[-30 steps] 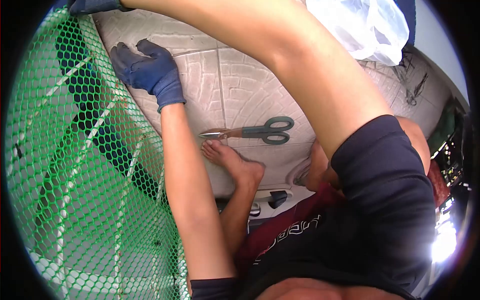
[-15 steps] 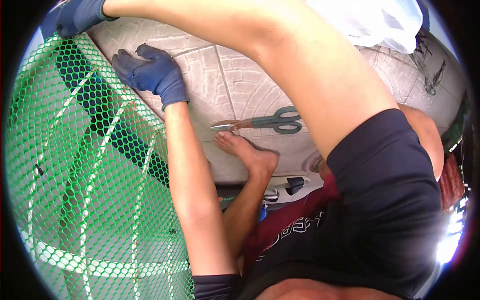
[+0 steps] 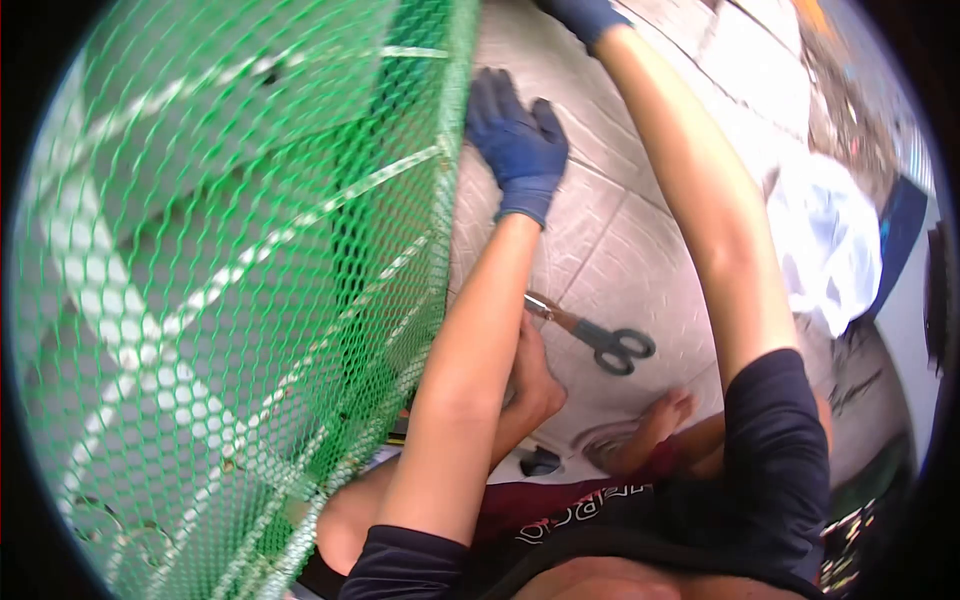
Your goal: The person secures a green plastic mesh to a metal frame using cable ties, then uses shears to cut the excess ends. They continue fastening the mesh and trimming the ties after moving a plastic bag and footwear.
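In a blue work glove, my left hand (image 3: 518,140) has its fingers stretched out and thumb apart, fingertips right at the edge of a green mesh panel (image 3: 260,240). White rods cross this netting, which fills the left of the view. My right hand (image 3: 585,15), also gloved in blue, is cut off by the top edge, with its fingers out of sight. A pair of scissors (image 3: 612,345) with grey handles lies on the tiled floor below my left hand; my forearm overlaps the blade tips.
A white plastic bag (image 3: 825,240) stands at the right on the paved floor (image 3: 640,250). My bare feet (image 3: 540,375) are near the scissors. Dark thin strands (image 3: 858,385) lie farther right, and loose debris (image 3: 850,120) runs along the upper right.
The view has turned, and the mesh now reaches farther right and higher. My right hand has swung from the mesh's far corner to the top middle. My left hand stays open beside the mesh edge.
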A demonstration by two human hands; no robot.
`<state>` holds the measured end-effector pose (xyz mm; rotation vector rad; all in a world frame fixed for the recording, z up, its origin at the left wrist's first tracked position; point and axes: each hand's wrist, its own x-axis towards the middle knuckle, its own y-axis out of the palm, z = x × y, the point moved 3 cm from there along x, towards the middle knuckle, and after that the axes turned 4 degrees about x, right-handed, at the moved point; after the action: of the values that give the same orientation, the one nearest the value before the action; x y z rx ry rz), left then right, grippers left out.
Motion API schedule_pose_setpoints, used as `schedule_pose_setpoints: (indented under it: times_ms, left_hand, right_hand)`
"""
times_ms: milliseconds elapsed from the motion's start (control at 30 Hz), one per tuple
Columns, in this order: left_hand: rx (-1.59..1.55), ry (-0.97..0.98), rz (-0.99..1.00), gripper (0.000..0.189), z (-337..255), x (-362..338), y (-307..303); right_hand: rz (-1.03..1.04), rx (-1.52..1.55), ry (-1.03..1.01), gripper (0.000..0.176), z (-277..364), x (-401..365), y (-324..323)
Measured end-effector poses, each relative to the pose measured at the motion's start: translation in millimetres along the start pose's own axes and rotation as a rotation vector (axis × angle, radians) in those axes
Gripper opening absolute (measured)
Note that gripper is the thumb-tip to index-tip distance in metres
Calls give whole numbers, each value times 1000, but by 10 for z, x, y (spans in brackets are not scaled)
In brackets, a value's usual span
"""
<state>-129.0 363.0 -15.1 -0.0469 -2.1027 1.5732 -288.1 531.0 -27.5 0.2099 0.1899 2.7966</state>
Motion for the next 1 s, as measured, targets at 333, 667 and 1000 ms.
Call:
schedule_pose_setpoints:
  times_ms: [333, 667, 1000]
  left_hand:
    - [-38, -171, 32, 52, 28, 50, -136]
    - [-51, -169, 24, 50, 46, 55, -112]
    - [-21, -116, 73, 55, -13, 73, -99]
  right_hand:
    - [-69, -74, 169, 19, 347, -81, 39]
    - [224, 287, 78, 18, 497, -109, 253]
    - [3, 334, 205, 22, 131, -114, 197]
